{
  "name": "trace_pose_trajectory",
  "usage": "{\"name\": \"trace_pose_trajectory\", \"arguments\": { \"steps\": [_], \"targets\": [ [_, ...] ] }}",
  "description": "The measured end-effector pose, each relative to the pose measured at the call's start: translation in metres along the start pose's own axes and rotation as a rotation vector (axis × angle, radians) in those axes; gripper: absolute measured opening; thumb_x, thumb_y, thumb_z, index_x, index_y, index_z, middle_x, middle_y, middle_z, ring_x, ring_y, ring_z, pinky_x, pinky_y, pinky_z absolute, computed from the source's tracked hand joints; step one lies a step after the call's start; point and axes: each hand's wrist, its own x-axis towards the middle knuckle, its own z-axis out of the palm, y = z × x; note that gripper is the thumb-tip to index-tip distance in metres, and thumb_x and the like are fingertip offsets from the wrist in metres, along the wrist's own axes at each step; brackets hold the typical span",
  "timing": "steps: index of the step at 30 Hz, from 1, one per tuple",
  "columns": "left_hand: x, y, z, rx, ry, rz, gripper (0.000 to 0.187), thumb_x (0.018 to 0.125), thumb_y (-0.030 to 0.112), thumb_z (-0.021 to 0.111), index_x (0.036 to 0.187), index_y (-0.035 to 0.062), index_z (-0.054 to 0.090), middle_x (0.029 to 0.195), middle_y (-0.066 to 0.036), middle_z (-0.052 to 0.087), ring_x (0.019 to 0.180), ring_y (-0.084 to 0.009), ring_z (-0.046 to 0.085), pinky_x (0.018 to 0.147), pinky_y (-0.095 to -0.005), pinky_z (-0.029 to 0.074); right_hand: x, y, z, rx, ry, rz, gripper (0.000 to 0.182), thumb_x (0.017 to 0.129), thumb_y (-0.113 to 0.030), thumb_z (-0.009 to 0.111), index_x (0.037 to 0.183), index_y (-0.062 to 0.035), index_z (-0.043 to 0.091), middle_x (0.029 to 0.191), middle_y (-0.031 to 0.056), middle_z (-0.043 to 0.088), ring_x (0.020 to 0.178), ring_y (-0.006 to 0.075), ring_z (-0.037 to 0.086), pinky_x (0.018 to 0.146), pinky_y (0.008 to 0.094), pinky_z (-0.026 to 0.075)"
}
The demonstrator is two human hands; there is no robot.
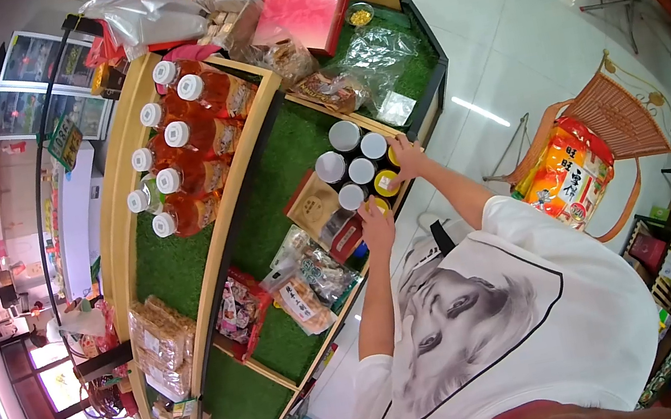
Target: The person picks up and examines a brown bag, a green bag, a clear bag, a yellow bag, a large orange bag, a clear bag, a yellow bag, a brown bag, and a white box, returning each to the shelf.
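A tight group of dark jars (362, 171) with pale round lids stands on the green-matted shelf, and a few beside my hands have yellow lids. My left hand (377, 225) has its fingers around a yellow-lidded jar (380, 203) at the near corner of the group. Against the outer side, my right hand (410, 159) spans another yellow-lidded jar (386, 183), thumb and fingers apart around it. The lower parts of both jars are hidden. Next to the group lie a brown paper packet (319, 203) and a dark red box (347, 239).
Bottles of orange-red liquid (195, 149) with white caps fill the upper tier. Bagged snacks (302, 301) lie beyond my left hand. A pink-red box (302, 18) and clear plastic bags (376, 59) are at the far end. Behind me a wicker chair (619, 114) holds a large orange snack bag (567, 173).
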Motion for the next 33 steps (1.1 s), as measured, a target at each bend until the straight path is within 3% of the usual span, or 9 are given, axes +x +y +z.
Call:
{"name": "trace_pose_trajectory", "arguments": {
  "steps": [3,7,10,11,14,15,22,23,33],
  "targets": [
    [-0.001,-0.005,-0.003,-0.117,-0.013,0.009,0.072,0.083,0.020,0.064,0.142,0.0049,0.024,0.143,-0.030,0.017,0.122,-0.0507,0.038,0.096,-0.0488,0.042,0.003,0.001,0.004,-0.005,0.033,-0.030,0.142,0.040,-0.059,0.086,0.147,-0.0091,0.008,0.144,0.0267,0.024,0.132,0.0441,0.031,0.105,0.0612,0.024],
    [0.008,-0.011,0.020,-0.222,0.312,0.028,0.083,0.087,0.026,0.061,0.148,0.0086,0.008,0.150,-0.029,-0.005,0.129,-0.0527,0.029,0.099,-0.0510,0.039,0.005,0.011,0.013,0.000,0.098,-0.083,0.139,0.040,-0.061,0.084,0.146,-0.0082,0.011,0.141,0.0279,0.027,0.130,0.0453,0.032,0.103,0.0633,0.025],
    [0.018,-0.021,0.035,-0.261,0.344,-0.055,0.086,0.087,0.032,0.060,0.148,0.0058,0.005,0.150,-0.030,-0.009,0.126,-0.0544,0.030,0.099,-0.0518,0.038,0.008,0.013,0.013,-0.018,0.104,-0.090,0.138,0.041,-0.063,0.083,0.145,-0.0070,0.013,0.140,0.0276,0.027,0.129,0.0459,0.032,0.101,0.0633,0.026],
    [0.019,-0.021,0.034,-0.280,0.216,-0.154,0.091,0.086,0.039,0.059,0.148,0.0039,0.001,0.150,-0.030,-0.013,0.125,-0.0558,0.032,0.099,-0.0509,0.038,0.009,0.015,0.014,-0.026,0.112,-0.092,0.137,0.040,-0.063,0.083,0.145,-0.0069,0.014,0.140,0.0274,0.027,0.129,0.0457,0.032,0.101,0.0633,0.026],
    [0.018,-0.004,0.007,-0.184,-0.060,-0.326,0.094,0.086,0.051,0.053,0.149,0.0144,-0.006,0.150,-0.024,-0.020,0.109,-0.0586,0.047,0.091,-0.0542,0.044,0.009,0.013,0.017,-0.048,0.149,-0.111,0.138,0.039,-0.066,0.082,0.144,-0.0062,0.016,0.139,0.0248,0.029,0.131,0.0422,0.030,0.100,0.0619,0.028],
    [0.018,-0.004,0.008,-0.099,-0.055,-0.326,0.093,0.086,0.055,0.051,0.149,0.0193,-0.007,0.151,-0.022,-0.022,0.101,-0.0570,0.054,0.087,-0.0550,0.046,0.008,0.013,0.016,-0.035,0.147,-0.130,0.138,0.039,-0.066,0.082,0.144,-0.0064,0.016,0.138,0.0241,0.029,0.131,0.0416,0.030,0.099,0.0617,0.029],
    [0.024,-0.005,0.006,0.093,-0.163,-0.382,0.102,0.082,0.057,0.055,0.149,0.0189,-0.012,0.149,-0.026,-0.022,0.089,-0.0454,0.062,0.078,-0.0465,0.052,0.011,0.014,0.018,0.002,0.136,-0.126,0.137,0.038,-0.065,0.083,0.144,-0.0086,0.016,0.138,0.0221,0.028,0.129,0.0413,0.032,0.098,0.0629,0.028],
    [0.026,-0.006,0.002,0.010,-0.203,-0.400,0.106,0.079,0.057,0.058,0.148,0.0205,-0.014,0.148,-0.025,-0.026,0.097,-0.0522,0.058,0.082,-0.0507,0.050,0.011,0.014,0.017,0.002,0.125,-0.118,0.138,0.038,-0.065,0.083,0.144,-0.0088,0.016,0.138,0.0222,0.028,0.129,0.0416,0.032,0.098,0.0630,0.027],
    [0.020,-0.009,0.003,-0.002,-0.125,-0.382,0.104,0.079,0.053,0.060,0.149,0.0218,-0.010,0.150,-0.025,-0.022,0.094,-0.0524,0.059,0.080,-0.0510,0.050,0.013,0.011,0.014,-0.024,0.057,-0.103,0.140,0.040,-0.066,0.083,0.144,-0.0043,0.014,0.139,0.0220,0.026,0.130,0.0417,0.031,0.099,0.0649,0.025]
  ]
}}
